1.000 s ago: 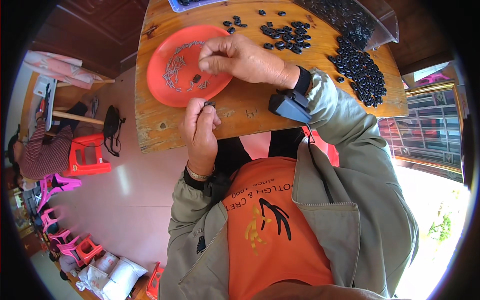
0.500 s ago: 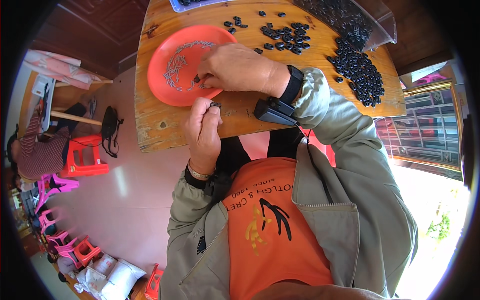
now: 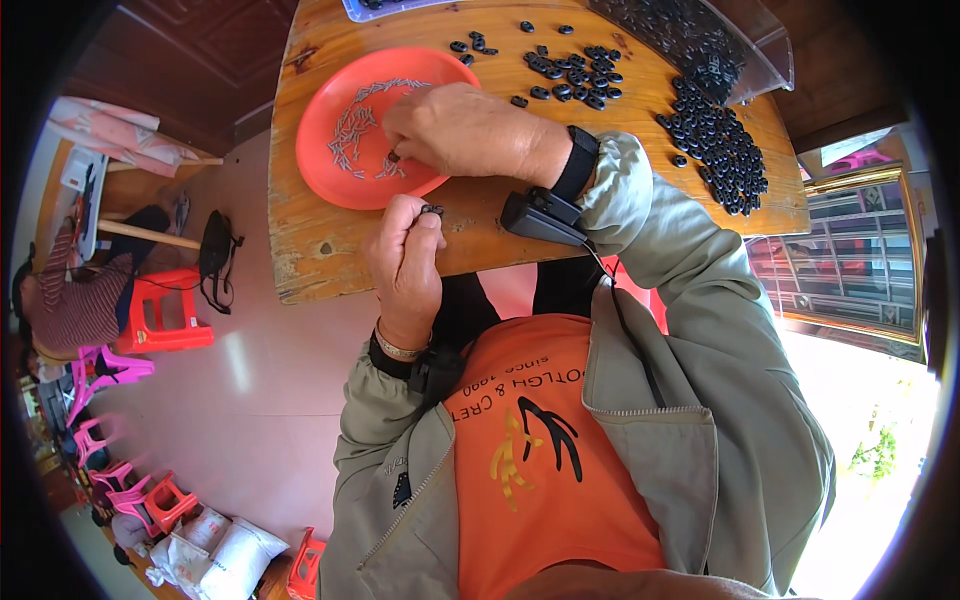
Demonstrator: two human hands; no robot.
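Observation:
My left hand [image 3: 408, 262] is closed at the near edge of the wooden table, pinching a small black plastic piece [image 3: 431, 210] between thumb and forefinger. Over the red plastic bowl [image 3: 318, 110], my right hand [image 3: 465, 130] reaches in with its fingers drawn together. A small dark piece [image 3: 393, 157] shows at those fingertips; its kind is too small to make out. Many small grey metal screws [image 3: 350, 135] lie loose inside the bowl, some right beside the right fingertips.
Black oval two-hole pieces [image 3: 575, 75] lie scattered on the wooden table [image 3: 500, 222], with a denser heap [image 3: 715, 150] at its right. A clear bin [image 3: 740, 80] of dark parts stands at the far right. Red stools [image 3: 165, 310] and a seated person [image 3: 80, 305] are at left.
My right hand has shifted slightly left within the bowl, its fingers still together. My left hand stays in place with the black piece.

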